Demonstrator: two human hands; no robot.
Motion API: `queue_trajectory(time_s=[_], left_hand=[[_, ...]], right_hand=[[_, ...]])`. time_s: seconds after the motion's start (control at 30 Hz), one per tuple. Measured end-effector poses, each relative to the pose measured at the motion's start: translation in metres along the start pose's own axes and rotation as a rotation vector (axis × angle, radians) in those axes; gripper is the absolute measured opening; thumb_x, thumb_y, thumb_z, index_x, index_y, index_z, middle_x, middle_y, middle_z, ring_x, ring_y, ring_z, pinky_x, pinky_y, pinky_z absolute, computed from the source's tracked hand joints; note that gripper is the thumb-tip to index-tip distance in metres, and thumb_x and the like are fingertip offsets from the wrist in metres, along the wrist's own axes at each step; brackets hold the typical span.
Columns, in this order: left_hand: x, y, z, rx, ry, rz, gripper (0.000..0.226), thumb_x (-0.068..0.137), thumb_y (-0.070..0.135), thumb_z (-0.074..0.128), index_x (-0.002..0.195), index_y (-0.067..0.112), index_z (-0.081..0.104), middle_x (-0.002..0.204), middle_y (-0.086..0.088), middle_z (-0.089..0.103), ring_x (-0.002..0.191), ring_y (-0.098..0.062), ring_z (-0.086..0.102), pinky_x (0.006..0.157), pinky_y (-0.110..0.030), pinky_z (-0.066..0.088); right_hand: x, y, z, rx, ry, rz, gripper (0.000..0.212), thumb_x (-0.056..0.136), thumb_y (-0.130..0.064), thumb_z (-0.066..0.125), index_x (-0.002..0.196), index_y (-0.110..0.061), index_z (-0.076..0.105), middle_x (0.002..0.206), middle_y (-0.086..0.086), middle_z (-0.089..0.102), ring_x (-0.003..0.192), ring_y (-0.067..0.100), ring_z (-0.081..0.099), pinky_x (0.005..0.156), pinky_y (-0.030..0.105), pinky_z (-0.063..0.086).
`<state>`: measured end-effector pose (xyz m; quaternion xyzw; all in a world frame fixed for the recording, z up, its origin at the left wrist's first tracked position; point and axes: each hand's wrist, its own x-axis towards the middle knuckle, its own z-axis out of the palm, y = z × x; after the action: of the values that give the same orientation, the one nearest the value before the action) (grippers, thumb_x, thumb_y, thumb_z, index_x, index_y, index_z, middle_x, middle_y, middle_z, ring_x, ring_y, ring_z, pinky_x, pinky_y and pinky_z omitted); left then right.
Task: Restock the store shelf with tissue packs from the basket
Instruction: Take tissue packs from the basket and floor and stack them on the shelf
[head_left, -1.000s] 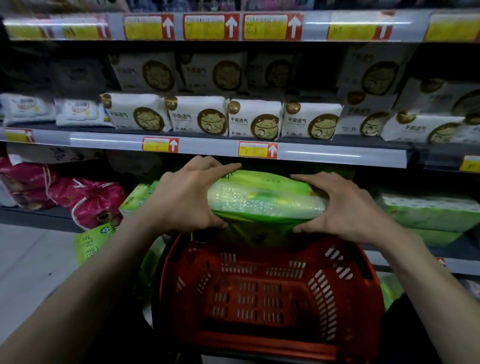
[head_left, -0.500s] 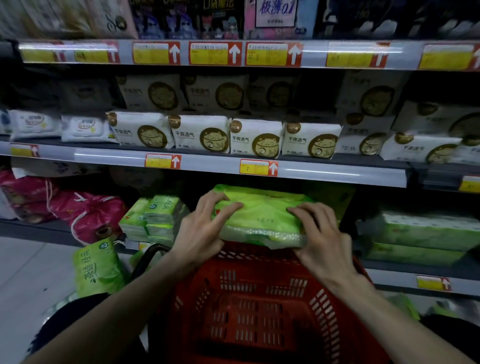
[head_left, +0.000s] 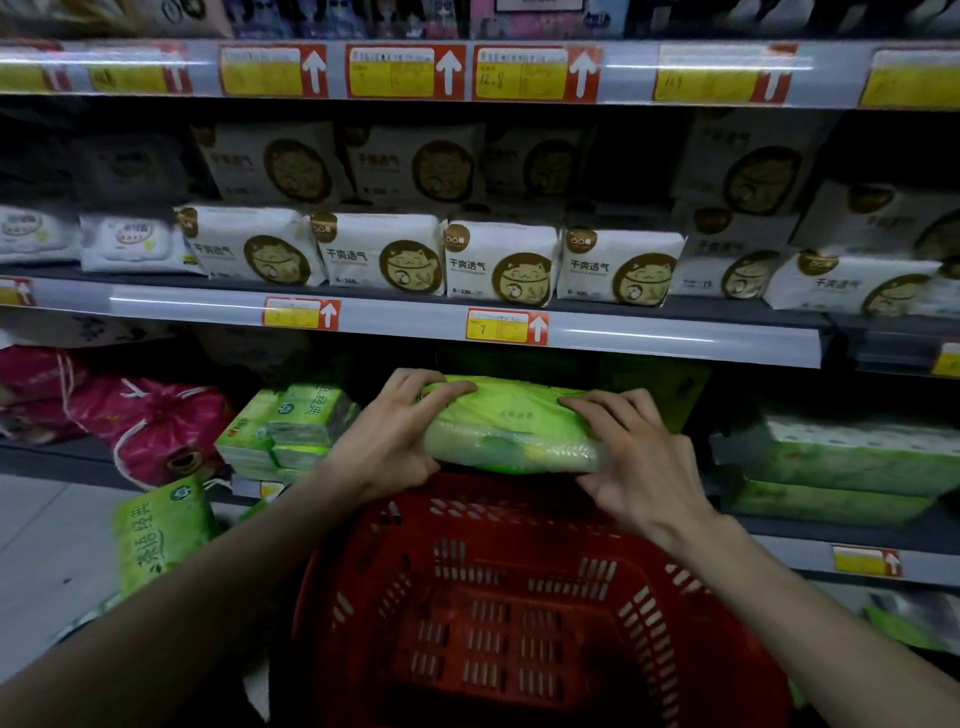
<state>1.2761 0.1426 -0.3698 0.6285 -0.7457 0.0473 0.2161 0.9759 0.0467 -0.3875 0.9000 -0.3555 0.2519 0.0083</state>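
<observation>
A green tissue pack (head_left: 511, 426) lies flat at the mouth of the lower shelf, just beyond the far rim of the red basket (head_left: 519, 597). My left hand (head_left: 389, 441) grips its left end, fingers curled over the top. My right hand (head_left: 639, 457) holds the right end, fingers over the top and thumb at the front edge. The basket below my arms shows nothing inside it. Whether the pack rests on the shelf board is hidden by the basket rim.
More green tissue packs (head_left: 285, 431) stand stacked on the lower shelf to the left, and long green packs (head_left: 852, 457) lie to the right. Pink bags (head_left: 150, 426) sit far left. A green pack (head_left: 161, 530) leans near the floor. White cat-print packs (head_left: 498, 265) fill the shelf above.
Both hands carried the green pack forward, away from me and past the basket's far rim, into the lower shelf opening. My view has moved closer to the shelf.
</observation>
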Motion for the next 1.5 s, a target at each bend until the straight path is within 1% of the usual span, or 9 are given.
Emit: queue_trajectory(time_s=[0.37, 0.6, 0.7, 0.9, 1.03, 1.13, 1.23, 1.37, 1.5], left_hand=[[0.011, -0.019, 0.026, -0.018, -0.047, -0.051, 0.090, 0.073, 0.015, 0.078, 0.152, 0.031, 0.038, 0.143, -0.003, 0.037, 0.139, -0.025, 0.034, 0.084, -0.052, 0.059], [0.040, -0.062, 0.064, -0.159, -0.287, -0.159, 0.099, 0.072, 0.033, 0.088, 0.155, 0.037, 0.034, 0.142, -0.002, 0.037, 0.137, -0.020, 0.030, 0.118, -0.041, 0.035], [0.058, -0.073, 0.072, -0.183, -0.400, -0.193, 0.099, 0.072, 0.034, 0.090, 0.155, 0.036, 0.036, 0.142, -0.004, 0.042, 0.137, -0.023, 0.030, 0.116, -0.039, 0.028], [0.066, -0.076, 0.098, -0.213, -0.386, -0.370, 0.087, 0.079, 0.025, 0.084, 0.154, 0.022, 0.039, 0.138, -0.016, 0.045, 0.135, -0.035, 0.035, 0.112, -0.038, 0.031], [0.060, -0.074, 0.106, -0.328, -0.326, -0.664, 0.084, 0.085, 0.029, 0.081, 0.153, 0.013, 0.033, 0.141, -0.015, 0.044, 0.132, -0.035, 0.045, 0.111, -0.041, 0.041], [0.051, -0.092, 0.122, -0.575, -0.366, -0.941, 0.080, 0.069, 0.037, 0.086, 0.137, 0.012, 0.051, 0.130, -0.013, 0.064, 0.115, -0.029, 0.063, 0.103, -0.044, 0.053], [0.047, -0.096, 0.121, -0.576, -0.464, -1.049, 0.036, 0.084, 0.032, 0.077, 0.105, 0.003, 0.072, 0.107, -0.015, 0.074, 0.095, -0.027, 0.069, 0.088, -0.035, 0.056], [0.048, -0.092, 0.122, -0.477, -0.705, -1.003, 0.039, 0.097, 0.026, 0.063, 0.128, 0.002, 0.066, 0.129, -0.016, 0.066, 0.119, -0.033, 0.064, 0.101, -0.041, 0.053], [0.057, -0.125, 0.153, -0.435, -0.940, -1.013, 0.051, 0.085, 0.047, 0.071, 0.121, 0.011, 0.069, 0.125, -0.009, 0.069, 0.109, -0.025, 0.066, 0.098, -0.039, 0.053]], right_hand=[[0.013, 0.006, 0.025, -0.021, -0.060, 0.068, 0.085, 0.066, -0.026, 0.086, 0.146, -0.028, 0.056, 0.138, -0.006, 0.058, 0.128, 0.020, 0.049, 0.044, 0.037, 0.054], [0.039, 0.022, 0.071, 0.126, -0.181, 0.242, 0.084, 0.074, -0.033, 0.091, 0.150, -0.027, 0.054, 0.142, -0.005, 0.056, 0.139, 0.018, 0.041, 0.079, 0.044, 0.060], [0.053, 0.025, 0.082, 0.155, -0.289, 0.346, 0.089, 0.073, -0.033, 0.094, 0.151, -0.029, 0.051, 0.144, -0.003, 0.054, 0.140, 0.019, 0.039, 0.097, 0.043, 0.055], [0.067, 0.027, 0.092, 0.145, -0.389, 0.465, 0.091, 0.080, -0.038, 0.091, 0.156, -0.026, 0.043, 0.148, 0.005, 0.049, 0.143, 0.026, 0.038, 0.104, 0.042, 0.049], [0.058, 0.032, 0.089, 0.158, -0.406, 0.689, 0.091, 0.087, -0.048, 0.083, 0.156, -0.014, 0.034, 0.153, 0.014, 0.047, 0.137, 0.037, 0.052, 0.099, 0.045, 0.053], [0.048, 0.040, 0.091, 0.094, -0.588, 0.797, 0.071, 0.091, -0.067, 0.068, 0.135, -0.012, 0.055, 0.131, 0.011, 0.066, 0.117, 0.035, 0.065, 0.091, 0.041, 0.055], [0.053, 0.039, 0.093, 0.042, -0.791, 0.767, 0.063, 0.094, -0.079, 0.048, 0.100, -0.018, 0.064, 0.128, 0.010, 0.068, 0.114, 0.033, 0.066, 0.100, 0.043, 0.053], [0.068, 0.038, 0.099, 0.099, -1.012, 0.750, 0.072, 0.106, -0.064, 0.039, 0.157, -0.013, 0.045, 0.168, 0.013, 0.037, 0.151, 0.035, 0.041, 0.120, 0.043, 0.037], [0.081, 0.047, 0.114, 0.136, -1.278, 0.634, 0.055, 0.111, -0.041, 0.035, 0.158, -0.012, 0.044, 0.169, 0.007, 0.033, 0.153, 0.031, 0.037, 0.122, 0.047, 0.033]])
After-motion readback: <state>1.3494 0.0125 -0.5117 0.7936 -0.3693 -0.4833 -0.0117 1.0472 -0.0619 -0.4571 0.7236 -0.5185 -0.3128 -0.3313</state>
